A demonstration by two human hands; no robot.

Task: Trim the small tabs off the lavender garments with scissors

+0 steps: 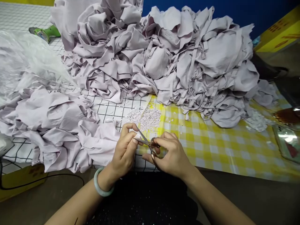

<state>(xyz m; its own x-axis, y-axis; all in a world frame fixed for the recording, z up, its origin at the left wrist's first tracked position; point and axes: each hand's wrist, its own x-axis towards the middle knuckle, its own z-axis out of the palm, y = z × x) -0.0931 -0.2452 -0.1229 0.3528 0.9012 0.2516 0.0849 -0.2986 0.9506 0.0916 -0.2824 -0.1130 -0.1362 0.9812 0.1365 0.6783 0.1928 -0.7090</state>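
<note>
My left hand (pixel 125 150), with a pale bangle (pixel 103 184) at the wrist, pinches a small piece of pale fabric (pixel 138 135) between fingers and thumb. In my right hand (pixel 170 153) is a pair of scissors (pixel 146 142), its handle loops around the fingers and its blades spread apart at the fabric in my left hand. Just beyond the blades lies a scatter of tiny pale clippings (pixel 150 118). To the left of my left hand, pale lilac garments (pixel 58 115) are heaped near the table's front edge.
A tall pile of lilac garments (pixel 159 59) with straps spans the back. Clear plastic (pixel 23 59) and a green tool (pixel 48 32) are at the left. A yellow checked cloth (pixel 211 143) covers the right side, with more clippings (pixel 257 120) and a transparent case (pixel 287 142) there.
</note>
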